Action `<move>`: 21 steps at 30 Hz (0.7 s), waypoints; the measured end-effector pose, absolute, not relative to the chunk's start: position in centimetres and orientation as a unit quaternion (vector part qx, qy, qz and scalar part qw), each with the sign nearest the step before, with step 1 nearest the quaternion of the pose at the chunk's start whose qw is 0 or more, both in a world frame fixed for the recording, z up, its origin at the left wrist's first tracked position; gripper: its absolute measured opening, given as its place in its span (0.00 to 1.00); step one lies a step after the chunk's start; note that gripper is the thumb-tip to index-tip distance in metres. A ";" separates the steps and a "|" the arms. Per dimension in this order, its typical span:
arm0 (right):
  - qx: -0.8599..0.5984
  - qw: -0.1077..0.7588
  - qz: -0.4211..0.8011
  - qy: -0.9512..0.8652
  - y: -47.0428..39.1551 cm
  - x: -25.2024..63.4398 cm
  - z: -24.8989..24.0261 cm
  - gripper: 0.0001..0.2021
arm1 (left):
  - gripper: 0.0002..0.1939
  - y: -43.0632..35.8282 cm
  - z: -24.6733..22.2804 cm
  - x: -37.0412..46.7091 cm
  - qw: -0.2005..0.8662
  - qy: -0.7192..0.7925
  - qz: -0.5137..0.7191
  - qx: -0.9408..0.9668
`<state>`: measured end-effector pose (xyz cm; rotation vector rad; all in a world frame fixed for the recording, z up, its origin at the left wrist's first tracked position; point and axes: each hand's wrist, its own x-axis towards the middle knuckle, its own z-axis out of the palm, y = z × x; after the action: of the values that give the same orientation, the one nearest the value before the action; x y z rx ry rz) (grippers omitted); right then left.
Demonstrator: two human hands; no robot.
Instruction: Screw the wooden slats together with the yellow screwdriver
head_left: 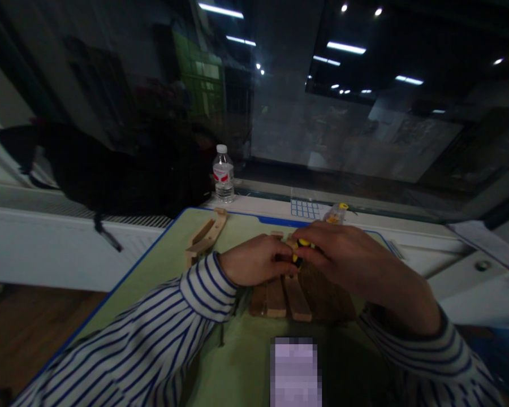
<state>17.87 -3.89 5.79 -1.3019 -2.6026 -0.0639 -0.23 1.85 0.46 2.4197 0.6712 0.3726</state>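
At the near edge of the green table (pixel 127 316), a pixelated rectangle (pixel 296 373) is seen, its long axis directed away from the wearer. Beyond it, a brown board (pixel 333 297) is overlaid by two wooden strips, left (pixel 275 299) and right (pixel 297 302). The left strip is pointed almost straight away; the right one is slanted, its far end turned leftward. Over their far parts, a yellow-and-black tool (pixel 297 259) is pinched by the right hand (pixel 356 254); its visible part is sloped from upper right to lower left, and its tip is hidden. The left hand (pixel 257 260) is bent beside it, but what is gripped there cannot be told. Farther left, a wooden frame (pixel 216 229) is laid on the table. Behind, a bottle (pixel 223 178) is stood upright before the dark window (pixel 284 113).
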 end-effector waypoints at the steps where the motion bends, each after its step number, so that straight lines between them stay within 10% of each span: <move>1: -0.446 0.114 -0.019 -0.887 -3.9 17.9 5.8 0.12 | 0.09 1.8 0.5 -0.2 0.288 0.260 0.141 0.911; 21: -0.405 0.124 0.014 -0.906 -3.8 18.1 6.4 0.11 | 0.10 1.6 0.9 0.1 0.240 0.296 0.156 0.911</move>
<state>18.11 -3.82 6.44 -1.1804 -2.6402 0.0407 0.07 1.64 0.91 2.4936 0.8096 0.4265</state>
